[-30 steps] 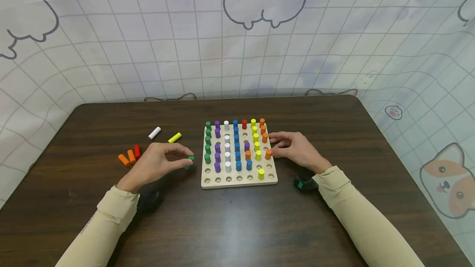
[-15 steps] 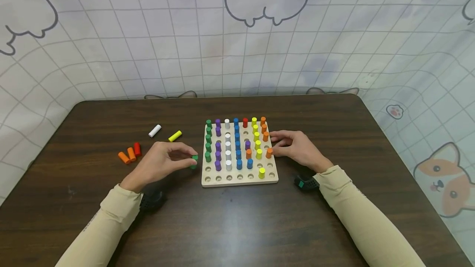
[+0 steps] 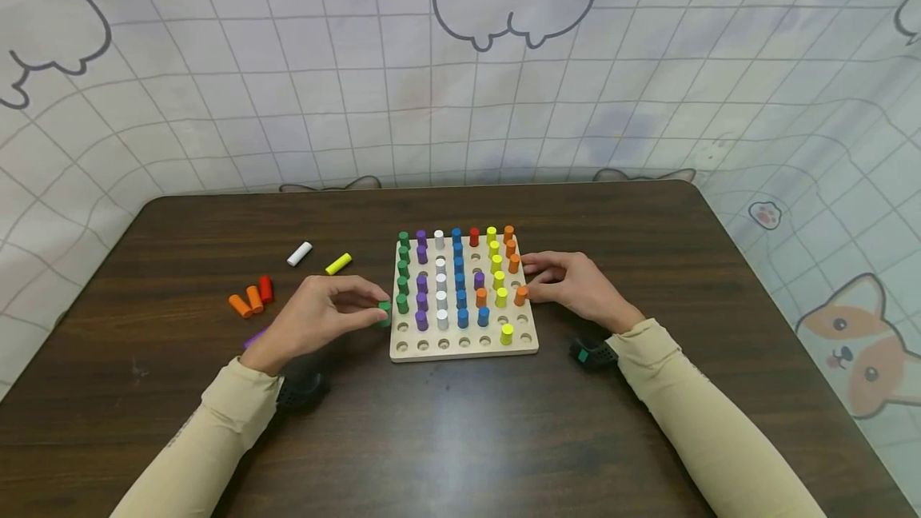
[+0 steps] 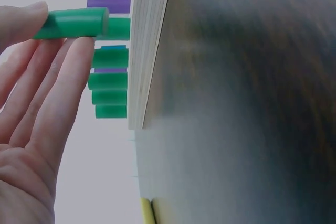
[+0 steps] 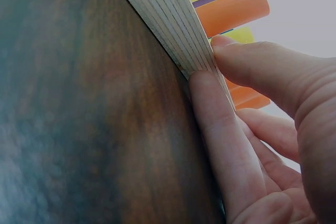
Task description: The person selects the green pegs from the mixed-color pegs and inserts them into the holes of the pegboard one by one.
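Note:
My left hand (image 3: 324,312) pinches a green peg (image 4: 76,23) between thumb and fingertips, just left of the wooden pegboard (image 3: 446,350). In the left wrist view the peg lines up with the board's column of green pegs (image 4: 107,81). My right hand (image 3: 576,286) grips the board's right edge. Its thumb (image 5: 252,61) lies at the top edge and its index finger (image 5: 218,108) against the side. Columns of green, purple, white, blue, yellow and orange pegs stand upright in the board. The front row holds one yellow peg (image 3: 507,334) among bare holes.
Left of the board lie a white peg (image 3: 299,253), a yellow peg (image 3: 338,264), a red peg (image 3: 266,289) and two orange pegs (image 3: 247,303). A purple peg (image 3: 255,338) shows partly behind the left wrist. The brown table (image 3: 446,438) meets a patterned cloth backdrop (image 3: 403,102).
My left hand has moved right with the green peg, up to the board's left edge. The purple peg has come into view behind the wrist. My right hand stays at the board.

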`<state>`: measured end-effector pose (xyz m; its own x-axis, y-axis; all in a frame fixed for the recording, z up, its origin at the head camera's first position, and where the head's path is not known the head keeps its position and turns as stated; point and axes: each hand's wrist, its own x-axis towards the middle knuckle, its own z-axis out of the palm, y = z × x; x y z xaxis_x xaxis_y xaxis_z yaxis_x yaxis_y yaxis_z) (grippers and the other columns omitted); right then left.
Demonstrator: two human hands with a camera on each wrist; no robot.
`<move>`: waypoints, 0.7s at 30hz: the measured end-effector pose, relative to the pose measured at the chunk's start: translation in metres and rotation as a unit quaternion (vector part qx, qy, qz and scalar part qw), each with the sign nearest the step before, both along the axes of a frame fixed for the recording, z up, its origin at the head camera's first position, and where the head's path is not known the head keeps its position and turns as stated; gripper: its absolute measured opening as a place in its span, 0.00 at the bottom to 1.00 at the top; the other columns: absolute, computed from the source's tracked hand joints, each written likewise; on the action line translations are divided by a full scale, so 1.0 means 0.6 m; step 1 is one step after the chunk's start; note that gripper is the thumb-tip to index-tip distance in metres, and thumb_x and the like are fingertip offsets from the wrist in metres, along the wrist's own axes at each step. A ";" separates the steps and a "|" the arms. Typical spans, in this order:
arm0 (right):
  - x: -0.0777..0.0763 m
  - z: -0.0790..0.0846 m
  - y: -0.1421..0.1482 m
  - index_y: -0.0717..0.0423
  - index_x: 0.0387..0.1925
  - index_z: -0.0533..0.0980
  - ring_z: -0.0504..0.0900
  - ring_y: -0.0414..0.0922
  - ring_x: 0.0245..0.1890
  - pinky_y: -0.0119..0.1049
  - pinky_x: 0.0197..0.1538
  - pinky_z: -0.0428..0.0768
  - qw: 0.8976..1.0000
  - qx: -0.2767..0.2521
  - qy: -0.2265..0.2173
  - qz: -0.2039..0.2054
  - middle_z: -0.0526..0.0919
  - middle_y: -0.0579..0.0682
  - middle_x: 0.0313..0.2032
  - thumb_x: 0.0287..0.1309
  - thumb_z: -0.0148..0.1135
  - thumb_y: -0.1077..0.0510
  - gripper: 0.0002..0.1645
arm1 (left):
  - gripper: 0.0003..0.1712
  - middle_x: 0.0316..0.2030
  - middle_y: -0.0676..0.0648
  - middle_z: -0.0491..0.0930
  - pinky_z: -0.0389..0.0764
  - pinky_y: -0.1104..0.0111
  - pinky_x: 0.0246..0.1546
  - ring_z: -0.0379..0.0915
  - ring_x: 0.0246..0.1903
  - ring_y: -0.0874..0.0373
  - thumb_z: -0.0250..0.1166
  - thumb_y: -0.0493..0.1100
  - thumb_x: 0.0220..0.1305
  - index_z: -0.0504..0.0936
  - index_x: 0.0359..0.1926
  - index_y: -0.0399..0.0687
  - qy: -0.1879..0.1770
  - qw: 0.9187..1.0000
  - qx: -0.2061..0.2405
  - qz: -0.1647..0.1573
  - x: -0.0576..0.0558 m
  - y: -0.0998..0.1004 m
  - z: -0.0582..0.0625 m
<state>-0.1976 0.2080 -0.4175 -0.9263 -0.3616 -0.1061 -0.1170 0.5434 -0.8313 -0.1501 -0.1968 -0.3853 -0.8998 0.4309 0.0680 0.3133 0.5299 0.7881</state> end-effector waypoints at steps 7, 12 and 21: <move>-0.001 0.000 0.001 0.51 0.70 0.74 0.86 0.47 0.52 0.38 0.55 0.85 1.000 0.003 -0.004 -0.003 0.83 0.55 0.61 0.63 0.72 0.49 0.36 | 0.12 0.46 0.48 0.90 0.89 0.67 0.49 0.88 0.44 0.60 0.76 0.44 0.62 0.89 0.47 0.51 -0.006 1.000 -0.004 -0.010 -0.003 0.007 -0.003; -0.002 -0.001 0.002 0.51 0.70 0.74 0.86 0.46 0.51 0.36 0.55 0.85 1.000 0.001 -0.002 -0.003 0.84 0.55 0.61 0.63 0.72 0.49 0.36 | 0.12 0.45 0.49 0.90 0.89 0.68 0.49 0.88 0.44 0.60 0.76 0.44 0.62 0.89 0.46 0.51 -0.009 1.000 -0.002 -0.011 -0.002 0.011 -0.004; -0.003 -0.003 0.001 0.51 0.70 0.74 0.87 0.46 0.51 0.40 0.56 0.85 1.000 0.000 -0.002 0.000 0.84 0.54 0.61 0.63 0.71 0.50 0.35 | 0.11 0.46 0.48 0.90 0.89 0.68 0.49 0.88 0.44 0.61 0.76 0.44 0.62 0.89 0.46 0.51 -0.024 0.999 0.012 -0.021 0.001 0.020 -0.009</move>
<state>-0.1992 0.2088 -0.4194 -0.9261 -0.3611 -0.1094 -0.1139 0.5441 -0.8313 -0.1496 -0.1846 -0.3908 -0.8838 0.4666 0.0359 0.2959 0.4978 0.8152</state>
